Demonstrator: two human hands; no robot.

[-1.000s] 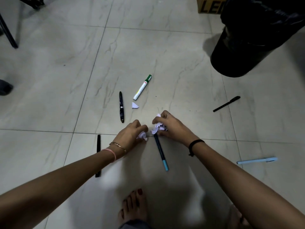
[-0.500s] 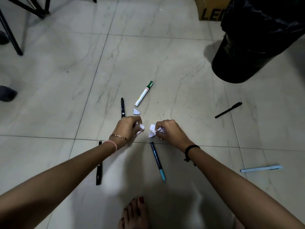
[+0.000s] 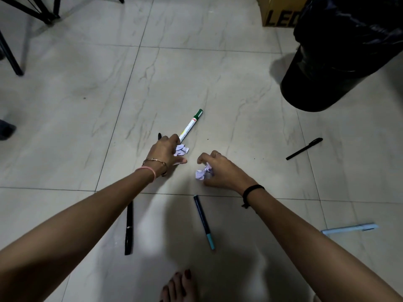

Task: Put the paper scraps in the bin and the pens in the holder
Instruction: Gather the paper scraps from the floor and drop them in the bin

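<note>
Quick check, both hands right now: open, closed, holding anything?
Left hand: fingers curled around a crumpled paper scrap.
Right hand: fingers curled around another crumpled scrap.

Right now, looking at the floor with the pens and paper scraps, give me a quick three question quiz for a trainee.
1. True or false: the left hand is at a crumpled pale purple paper scrap beside the white marker with the green cap.
2. Which lies nearest the black bag-lined bin? A) the thin black pen B) the teal-tipped dark pen C) the thick black pen
3. Fill in: the right hand has a crumpled ____ scrap at its fingers.

Key: 1 true; 2 A; 3 paper.
</note>
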